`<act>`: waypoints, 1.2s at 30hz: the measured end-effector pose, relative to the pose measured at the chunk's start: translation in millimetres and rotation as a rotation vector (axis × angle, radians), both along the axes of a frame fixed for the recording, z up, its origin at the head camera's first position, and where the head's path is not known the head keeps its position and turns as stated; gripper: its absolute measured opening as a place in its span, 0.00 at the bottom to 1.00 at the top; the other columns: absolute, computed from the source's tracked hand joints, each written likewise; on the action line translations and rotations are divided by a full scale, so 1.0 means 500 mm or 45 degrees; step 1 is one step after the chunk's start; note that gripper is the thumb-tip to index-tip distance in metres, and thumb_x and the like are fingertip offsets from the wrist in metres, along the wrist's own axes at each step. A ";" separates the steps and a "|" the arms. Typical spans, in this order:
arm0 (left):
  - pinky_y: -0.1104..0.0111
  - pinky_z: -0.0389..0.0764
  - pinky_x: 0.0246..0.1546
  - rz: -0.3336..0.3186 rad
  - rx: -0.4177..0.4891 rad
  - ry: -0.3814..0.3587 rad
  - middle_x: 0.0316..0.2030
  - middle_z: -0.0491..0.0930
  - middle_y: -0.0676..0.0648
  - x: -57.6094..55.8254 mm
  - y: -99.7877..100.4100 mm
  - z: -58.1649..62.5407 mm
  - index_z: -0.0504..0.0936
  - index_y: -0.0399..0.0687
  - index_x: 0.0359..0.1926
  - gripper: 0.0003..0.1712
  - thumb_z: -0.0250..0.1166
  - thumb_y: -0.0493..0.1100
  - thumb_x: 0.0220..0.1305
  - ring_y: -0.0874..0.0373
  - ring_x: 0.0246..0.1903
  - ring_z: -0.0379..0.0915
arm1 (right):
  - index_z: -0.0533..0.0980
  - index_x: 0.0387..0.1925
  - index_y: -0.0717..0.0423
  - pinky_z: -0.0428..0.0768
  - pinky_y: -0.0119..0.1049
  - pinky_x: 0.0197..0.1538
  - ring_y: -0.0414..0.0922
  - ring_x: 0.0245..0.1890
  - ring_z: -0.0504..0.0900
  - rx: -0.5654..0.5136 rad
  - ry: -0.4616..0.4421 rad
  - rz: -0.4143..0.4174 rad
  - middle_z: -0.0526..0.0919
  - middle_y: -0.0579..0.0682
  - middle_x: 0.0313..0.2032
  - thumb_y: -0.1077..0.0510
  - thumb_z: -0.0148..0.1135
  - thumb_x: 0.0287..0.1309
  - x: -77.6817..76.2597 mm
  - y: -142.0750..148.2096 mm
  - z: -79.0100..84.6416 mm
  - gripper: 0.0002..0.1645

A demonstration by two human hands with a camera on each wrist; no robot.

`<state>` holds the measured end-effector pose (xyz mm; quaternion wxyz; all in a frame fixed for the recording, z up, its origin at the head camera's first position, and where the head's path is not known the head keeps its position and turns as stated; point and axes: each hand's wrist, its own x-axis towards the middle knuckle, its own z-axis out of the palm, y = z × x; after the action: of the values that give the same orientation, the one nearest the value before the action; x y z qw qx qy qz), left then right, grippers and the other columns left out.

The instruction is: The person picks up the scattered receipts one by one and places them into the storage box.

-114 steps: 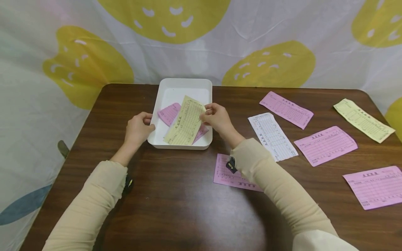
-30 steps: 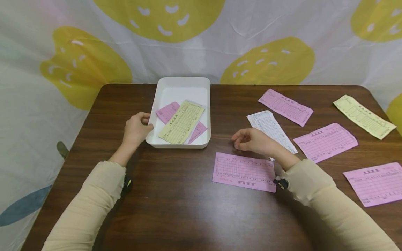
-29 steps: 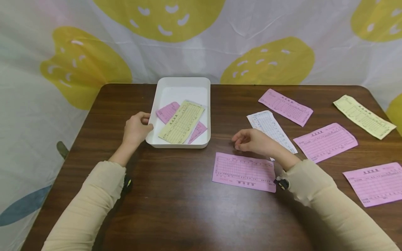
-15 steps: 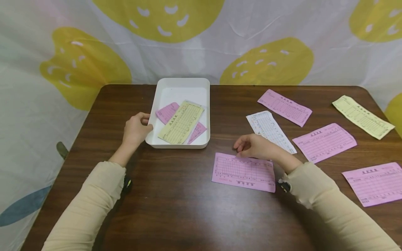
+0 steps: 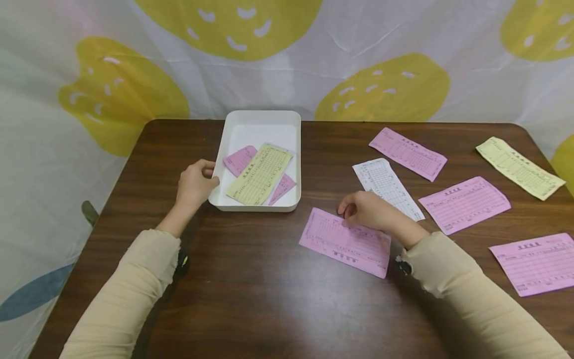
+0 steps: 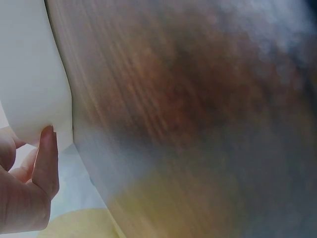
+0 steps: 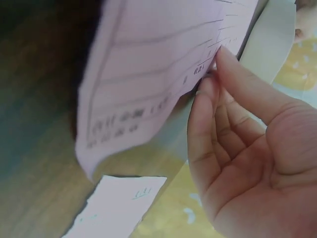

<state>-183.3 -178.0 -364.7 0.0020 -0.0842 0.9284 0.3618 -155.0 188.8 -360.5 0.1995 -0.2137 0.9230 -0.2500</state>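
Left of centre, left grip point(image 5: 195, 184) pinches rim of white rectangular plastic tray point(image 5: 264, 208), presumably steadying it; yellow printed paper slip point(image 5: 260, 174) crosses pink paper point(image 5: 239, 160) inside. Right of centre, right grip point(image 5: 369, 212) pinches pink rectangular printed paper slip point(image 5: 343, 247) by upper edge, partly lifted off brown wood-grain table point(image 5: 251, 279); fingertip hold likely suits thin paper. White printed paper slip point(image 5: 383, 182) beyond; loose pink slips point(image 5: 465, 204) farther right.

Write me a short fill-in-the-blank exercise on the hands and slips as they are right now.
1. The held slip in the right hand is ____ in color.
2. The hand touching the tray is the person's ____ one.
3. Inside the tray, the top slip is ____ in color.
4. In the head view, the white slip lies to the ____ of the tray.

Missing words: pink; left; yellow; right.
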 end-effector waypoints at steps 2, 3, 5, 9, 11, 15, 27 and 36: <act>0.55 0.75 0.48 -0.001 0.001 -0.002 0.47 0.83 0.34 -0.001 0.000 0.000 0.76 0.35 0.56 0.23 0.58 0.35 0.57 0.43 0.47 0.78 | 0.81 0.33 0.62 0.76 0.36 0.37 0.42 0.30 0.79 0.016 0.018 -0.012 0.85 0.52 0.27 0.66 0.68 0.46 -0.002 -0.001 0.002 0.08; 0.55 0.75 0.48 -0.002 0.000 -0.003 0.47 0.83 0.34 -0.002 -0.001 -0.001 0.76 0.36 0.56 0.23 0.58 0.35 0.57 0.43 0.47 0.78 | 0.81 0.32 0.61 0.76 0.37 0.38 0.42 0.30 0.79 0.032 0.025 -0.024 0.85 0.52 0.27 0.66 0.68 0.46 -0.003 -0.001 0.003 0.07; 0.55 0.75 0.48 -0.004 -0.001 -0.002 0.47 0.83 0.34 -0.002 -0.001 -0.001 0.76 0.35 0.56 0.23 0.58 0.35 0.57 0.42 0.47 0.78 | 0.82 0.31 0.61 0.77 0.39 0.39 0.43 0.31 0.80 0.055 0.037 -0.049 0.85 0.53 0.28 0.66 0.68 0.47 -0.006 -0.002 0.005 0.06; 0.55 0.76 0.48 -0.004 0.001 0.004 0.47 0.83 0.34 -0.003 -0.002 -0.002 0.76 0.35 0.56 0.23 0.58 0.35 0.57 0.42 0.47 0.78 | 0.82 0.31 0.61 0.77 0.43 0.42 0.45 0.32 0.80 0.096 0.070 -0.082 0.86 0.55 0.30 0.65 0.67 0.49 -0.011 -0.005 0.008 0.04; 0.55 0.76 0.48 -0.003 0.006 0.004 0.47 0.83 0.34 -0.003 -0.001 -0.002 0.76 0.35 0.56 0.23 0.58 0.35 0.57 0.42 0.47 0.78 | 0.82 0.30 0.61 0.77 0.43 0.41 0.46 0.32 0.79 0.113 0.080 -0.091 0.86 0.55 0.31 0.64 0.67 0.50 -0.013 -0.006 0.010 0.04; 0.55 0.76 0.48 -0.001 0.012 0.004 0.47 0.83 0.34 -0.002 -0.001 -0.003 0.76 0.35 0.56 0.23 0.58 0.35 0.57 0.42 0.47 0.78 | 0.81 0.27 0.59 0.74 0.40 0.38 0.45 0.29 0.77 0.126 0.096 -0.081 0.85 0.54 0.28 0.63 0.68 0.50 -0.016 -0.006 0.013 0.03; 0.55 0.76 0.47 0.001 0.014 0.007 0.47 0.83 0.34 -0.001 0.000 -0.004 0.76 0.35 0.56 0.23 0.58 0.35 0.57 0.42 0.47 0.79 | 0.80 0.27 0.59 0.71 0.35 0.36 0.44 0.29 0.74 -0.034 0.137 -0.096 0.84 0.53 0.28 0.63 0.66 0.52 -0.029 0.005 0.010 0.03; 0.55 0.76 0.47 0.001 0.009 0.001 0.47 0.83 0.34 -0.001 -0.001 -0.003 0.76 0.36 0.56 0.23 0.58 0.35 0.57 0.42 0.47 0.79 | 0.77 0.41 0.69 0.79 0.28 0.34 0.36 0.28 0.76 -0.242 -0.132 -0.256 0.82 0.52 0.29 0.64 0.64 0.55 -0.045 0.018 0.019 0.13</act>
<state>-183.6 -178.2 -366.2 0.0017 -0.0844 0.9271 0.3652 -177.7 197.8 -351.1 0.1997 -0.1251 0.9004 -0.3657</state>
